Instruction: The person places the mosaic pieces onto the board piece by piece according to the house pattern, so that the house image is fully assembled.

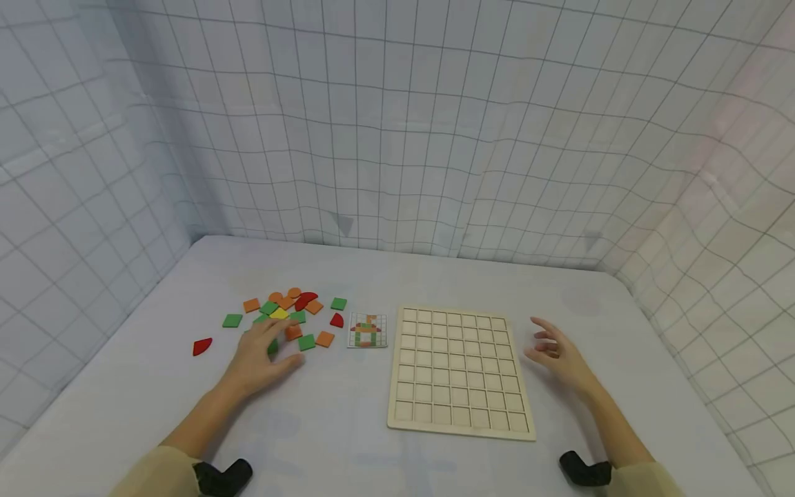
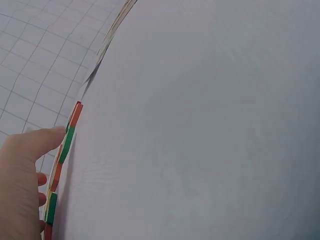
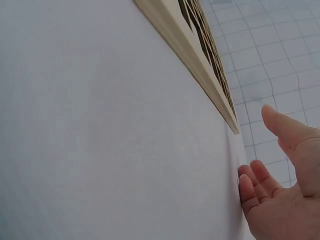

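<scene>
White fabric printed with a dark grid (image 1: 422, 138) encloses the work area at the back and on both sides. White table (image 1: 310, 435) forms the work surface.

Left hand (image 1: 257, 355): positioned over the near side of a scatter of flat coloured pieces on the left part of the table. The fingers are extended and the thumb is spread away from them; nothing is grasped. Contact between the fingertips and the pieces cannot be determined.

Pieces around the left hand: a green square (image 1: 306, 342) and an orange square (image 1: 325, 339) lie just beyond the thumb. A yellow piece (image 1: 280, 314) lies near the fingertips. Orange discs (image 1: 295, 293) sit at the far edge of the scatter. One red piece (image 1: 202, 346) with a curved edge lies apart, at the far left; a red quarter-circle piece (image 1: 337, 320) lies toward the card.

Pattern card (image 1: 367, 330): flat on the table, between the pieces and the board; it shows a coloured figure on a grid.

Wooden grid board (image 1: 459, 379): flat, right of the card, its visible cells unfilled.

Right hand (image 1: 562, 359): just beside the board's right edge, apart from it. The fingers are loosely bent, released, holding nothing.
</scene>
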A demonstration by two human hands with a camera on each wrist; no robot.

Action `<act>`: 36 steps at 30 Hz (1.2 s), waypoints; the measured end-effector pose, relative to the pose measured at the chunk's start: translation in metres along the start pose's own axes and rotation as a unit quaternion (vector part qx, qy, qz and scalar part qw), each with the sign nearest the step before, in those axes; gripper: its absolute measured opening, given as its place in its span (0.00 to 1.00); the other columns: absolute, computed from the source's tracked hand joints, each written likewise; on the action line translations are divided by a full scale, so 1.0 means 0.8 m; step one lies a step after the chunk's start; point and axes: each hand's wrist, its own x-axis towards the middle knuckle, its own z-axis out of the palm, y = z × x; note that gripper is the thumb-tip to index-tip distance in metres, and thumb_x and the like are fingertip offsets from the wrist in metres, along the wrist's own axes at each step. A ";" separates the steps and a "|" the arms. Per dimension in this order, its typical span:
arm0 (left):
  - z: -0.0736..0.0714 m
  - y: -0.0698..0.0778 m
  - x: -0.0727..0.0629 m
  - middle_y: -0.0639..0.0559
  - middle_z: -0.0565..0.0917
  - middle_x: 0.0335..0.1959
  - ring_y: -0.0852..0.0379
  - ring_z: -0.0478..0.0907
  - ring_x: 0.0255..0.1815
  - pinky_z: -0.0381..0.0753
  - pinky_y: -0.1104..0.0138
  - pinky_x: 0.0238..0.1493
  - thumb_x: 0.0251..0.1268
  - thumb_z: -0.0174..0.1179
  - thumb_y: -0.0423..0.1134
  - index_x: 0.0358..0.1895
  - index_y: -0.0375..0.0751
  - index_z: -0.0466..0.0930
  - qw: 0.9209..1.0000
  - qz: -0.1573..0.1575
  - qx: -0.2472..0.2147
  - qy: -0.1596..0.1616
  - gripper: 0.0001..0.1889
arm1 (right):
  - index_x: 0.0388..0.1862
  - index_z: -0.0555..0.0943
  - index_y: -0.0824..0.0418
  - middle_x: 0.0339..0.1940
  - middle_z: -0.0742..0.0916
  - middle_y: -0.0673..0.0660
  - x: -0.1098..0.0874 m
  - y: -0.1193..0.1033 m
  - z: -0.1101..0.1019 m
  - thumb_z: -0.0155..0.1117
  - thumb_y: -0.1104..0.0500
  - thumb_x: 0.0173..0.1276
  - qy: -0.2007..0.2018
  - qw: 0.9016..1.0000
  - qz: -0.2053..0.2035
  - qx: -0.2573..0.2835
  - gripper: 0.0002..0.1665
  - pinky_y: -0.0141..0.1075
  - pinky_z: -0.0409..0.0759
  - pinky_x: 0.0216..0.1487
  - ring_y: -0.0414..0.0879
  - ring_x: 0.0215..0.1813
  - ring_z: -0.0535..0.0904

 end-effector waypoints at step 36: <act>0.016 -0.008 0.005 0.44 0.71 0.43 0.47 0.65 0.45 0.57 0.47 0.46 0.48 0.68 0.41 0.43 0.47 0.81 1.000 0.009 0.016 -0.005 0.16 | 0.57 0.75 0.53 0.50 0.73 0.54 -0.031 0.004 0.014 0.70 0.51 0.53 -0.079 0.996 -0.024 -0.016 0.30 0.31 0.64 0.51 0.44 0.51 0.66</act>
